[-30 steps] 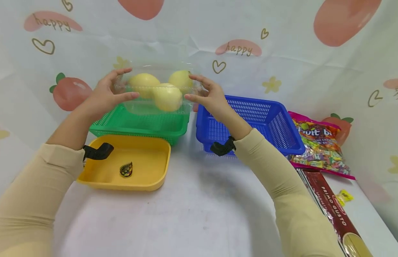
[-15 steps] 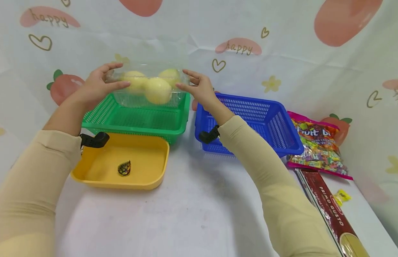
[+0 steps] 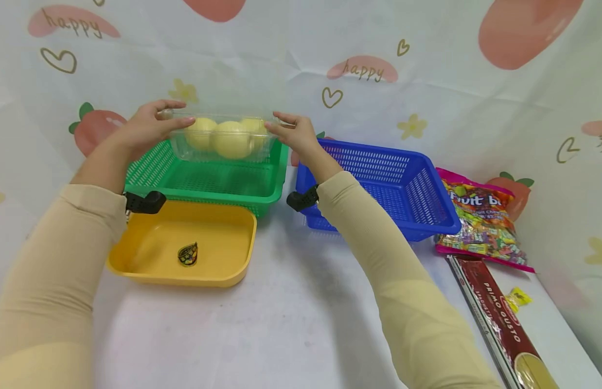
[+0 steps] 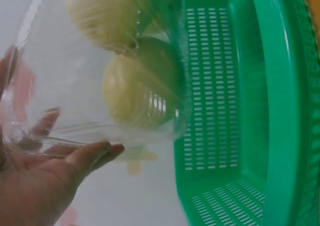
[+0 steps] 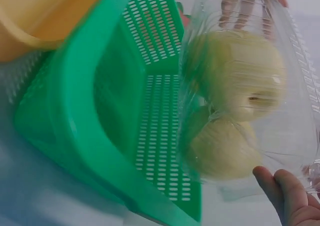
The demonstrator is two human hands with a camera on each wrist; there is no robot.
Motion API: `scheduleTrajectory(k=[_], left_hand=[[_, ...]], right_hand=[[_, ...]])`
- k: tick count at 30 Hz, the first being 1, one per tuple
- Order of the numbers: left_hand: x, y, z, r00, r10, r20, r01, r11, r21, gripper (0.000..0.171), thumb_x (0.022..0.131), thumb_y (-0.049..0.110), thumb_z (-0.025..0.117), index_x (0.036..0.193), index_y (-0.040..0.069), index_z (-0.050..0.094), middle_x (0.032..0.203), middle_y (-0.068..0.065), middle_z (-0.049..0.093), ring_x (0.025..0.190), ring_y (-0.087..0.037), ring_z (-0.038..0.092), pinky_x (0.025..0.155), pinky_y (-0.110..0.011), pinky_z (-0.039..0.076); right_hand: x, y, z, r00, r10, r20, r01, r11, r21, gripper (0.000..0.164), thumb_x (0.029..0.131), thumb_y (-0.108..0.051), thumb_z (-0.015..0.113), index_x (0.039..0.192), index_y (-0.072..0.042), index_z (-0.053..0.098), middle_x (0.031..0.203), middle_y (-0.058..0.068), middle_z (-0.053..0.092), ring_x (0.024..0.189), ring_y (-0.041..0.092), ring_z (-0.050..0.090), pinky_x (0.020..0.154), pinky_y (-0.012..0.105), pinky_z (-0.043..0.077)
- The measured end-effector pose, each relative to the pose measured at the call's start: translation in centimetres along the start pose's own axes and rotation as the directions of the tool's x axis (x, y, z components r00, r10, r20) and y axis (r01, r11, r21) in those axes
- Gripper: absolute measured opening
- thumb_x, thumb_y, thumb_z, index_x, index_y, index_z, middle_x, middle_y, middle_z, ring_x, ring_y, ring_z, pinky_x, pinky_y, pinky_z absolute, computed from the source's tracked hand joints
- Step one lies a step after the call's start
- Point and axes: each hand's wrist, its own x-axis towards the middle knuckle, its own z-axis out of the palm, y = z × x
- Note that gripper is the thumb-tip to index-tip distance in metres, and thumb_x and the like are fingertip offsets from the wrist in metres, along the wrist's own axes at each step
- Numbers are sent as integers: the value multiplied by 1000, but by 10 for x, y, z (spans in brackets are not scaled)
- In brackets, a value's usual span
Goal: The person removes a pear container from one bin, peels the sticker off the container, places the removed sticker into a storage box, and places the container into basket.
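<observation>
A clear plastic box (image 3: 181, 147) with three round pale yellow fruits (image 3: 232, 141) inside hangs over the back part of the green basket (image 3: 203, 175). My left hand (image 3: 147, 128) grips its left end, thumb on the near side. At the opposite end my right hand (image 3: 299, 136) pinches the edge between thumb and fingers. From the left wrist view, the box wall (image 4: 65, 101) is apart from the perforated basket side (image 4: 212, 86). The right wrist view shows a fruit (image 5: 245, 76) with a dark stem hollow through the film-like plastic.
In front of the green basket stands a yellow tray (image 3: 218, 243) holding a small dark badge-like item (image 3: 188, 254). To the right are a blue basket (image 3: 383, 194), a bag of fruit candy (image 3: 481, 221), a spaghetti pack (image 3: 500, 319) and a yellow-wrapped candy (image 3: 519, 297).
Both hands have carried the box of fruit leftward, then lowered it a little over the green basket. Its tilt has changed, and less of its top shows.
</observation>
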Motion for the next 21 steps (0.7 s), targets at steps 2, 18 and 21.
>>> scheduleTrajectory(k=[2, 18, 21], left_hand=[[1, 0, 0, 1000, -12, -11, 13, 1000, 8, 70, 90, 47, 51, 149, 27, 20, 157, -11, 7, 140, -32, 16, 117, -52, 13], [6, -12, 5, 991, -109, -71, 110, 994, 19, 76, 87, 52, 51, 149, 18, 21, 158, -8, 2, 142, -35, 15, 115, -51, 21], [6, -15, 8, 989, -125, -82, 128, 991, 34, 78, 88, 52, 51, 149, 14, 21, 158, -11, 3, 140, -36, 18, 114, -51, 23]], right_hand=[[1, 2, 2, 1000, 31, -3, -31, 998, 58, 49, 86, -16, 65, 134, -14, 52, 145, 6, 42, 120, 22, 56, 101, 30, 45], [6, 14, 13, 990, 137, 12, -135, 986, -95, 49, 89, -23, 62, 135, -11, 50, 146, 5, 42, 111, 21, 62, 93, 28, 51], [6, 16, 16, 986, 162, 24, -158, 979, -127, 49, 90, -21, 60, 136, -8, 48, 147, 6, 40, 112, 22, 61, 91, 27, 52]])
